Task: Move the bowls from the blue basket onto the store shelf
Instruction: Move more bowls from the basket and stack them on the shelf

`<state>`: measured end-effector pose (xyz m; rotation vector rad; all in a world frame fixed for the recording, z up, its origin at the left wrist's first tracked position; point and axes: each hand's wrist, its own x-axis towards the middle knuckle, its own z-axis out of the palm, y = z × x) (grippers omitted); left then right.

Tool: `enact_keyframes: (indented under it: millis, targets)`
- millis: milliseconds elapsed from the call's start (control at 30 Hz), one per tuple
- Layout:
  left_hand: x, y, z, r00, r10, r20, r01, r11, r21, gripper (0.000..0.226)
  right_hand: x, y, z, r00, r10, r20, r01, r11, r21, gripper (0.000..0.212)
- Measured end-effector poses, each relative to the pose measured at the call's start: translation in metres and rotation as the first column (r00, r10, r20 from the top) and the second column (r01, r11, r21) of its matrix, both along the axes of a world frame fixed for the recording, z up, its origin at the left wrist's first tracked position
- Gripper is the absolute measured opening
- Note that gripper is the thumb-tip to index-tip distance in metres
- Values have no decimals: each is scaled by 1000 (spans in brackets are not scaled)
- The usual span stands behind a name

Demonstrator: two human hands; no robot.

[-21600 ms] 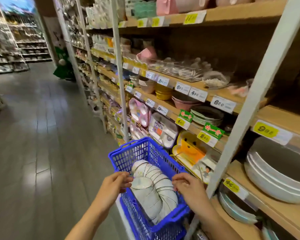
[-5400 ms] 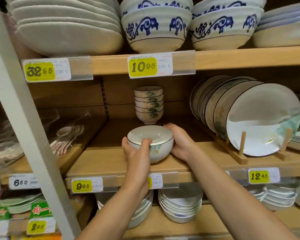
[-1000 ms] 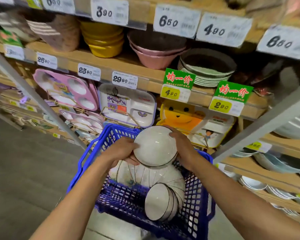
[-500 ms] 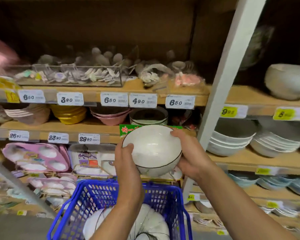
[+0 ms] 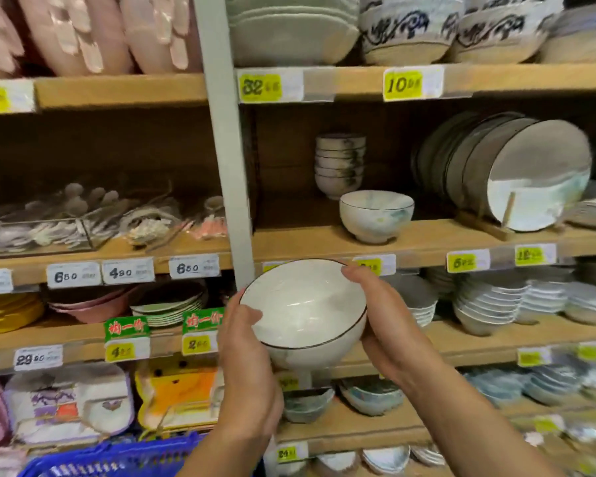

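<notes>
I hold a white bowl (image 5: 303, 309) with a thin dark rim in both hands, tilted so its inside faces me. My left hand (image 5: 245, 342) grips its left side, thumb on the rim. My right hand (image 5: 382, 321) cups its right side, fingers over the top edge. The bowl hangs just below the front edge of the wooden store shelf (image 5: 324, 247). On that shelf stands a matching bowl (image 5: 376, 215), upright, with a stack of smaller bowls (image 5: 339, 163) behind it. Only the rim of the blue basket (image 5: 117, 457) shows at the bottom left.
A grey upright post (image 5: 226, 160) divides the shelving just left of the bowl. Large plates (image 5: 516, 173) lean in a wooden rack to the right on the same shelf. Stacked bowls and plates fill the shelves above and below. Price tags line the shelf edges.
Both hands have lifted the bowl up out of the basket toward the shelf holding the matching bowl. The view has swung up and right, so the basket has dropped to the bottom edge.
</notes>
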<state>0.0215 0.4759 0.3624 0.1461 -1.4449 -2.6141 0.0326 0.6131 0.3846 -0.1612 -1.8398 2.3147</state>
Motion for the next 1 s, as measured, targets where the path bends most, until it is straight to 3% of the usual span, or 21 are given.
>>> enact_keyframes:
  millis: [367, 600, 700, 833, 1000]
  targets:
    - [7, 122, 51, 998, -53, 25, 56, 994, -98, 22, 12, 130, 30, 999, 5, -46, -7, 999, -38, 31]
    - [-9, 139, 78, 992, -93, -85, 76, 979, -187, 32, -12, 155, 57, 993, 82, -86, -89, 993, -83, 33]
    - [-29, 137, 92, 977, -200, -71, 180, 958, -224, 34, -28, 162, 70, 985, 146, -89, -158, 976, -152, 36]
    - [-57, 140, 104, 928, -371, 24, 367, 907, -205, 40, -45, 167, 80, 966, 252, -51, -256, 924, -284, 56]
    - [-83, 147, 116, 909, -417, 2, 407, 888, -216, 32, -62, 172, 83, 978, 151, -143, -189, 932, -310, 57]
